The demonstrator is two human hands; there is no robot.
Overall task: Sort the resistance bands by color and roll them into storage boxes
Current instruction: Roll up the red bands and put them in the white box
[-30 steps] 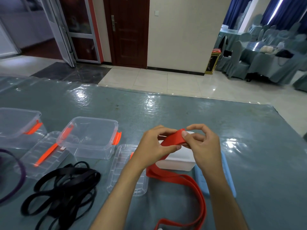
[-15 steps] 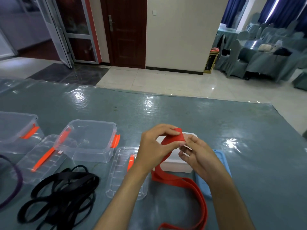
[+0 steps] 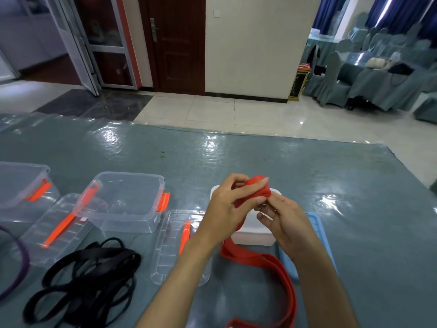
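Above the white box (image 3: 253, 235), both hands grasp the red band's (image 3: 256, 189) rolled end: left hand (image 3: 227, 209), right hand (image 3: 283, 215); its tail trails toward the table's (image 3: 236, 157) near edge.

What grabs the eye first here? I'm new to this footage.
The red band, half rolled between the left hand and right hand at centre, above a white box. Left of it, a black band pile lies before an open clear box.
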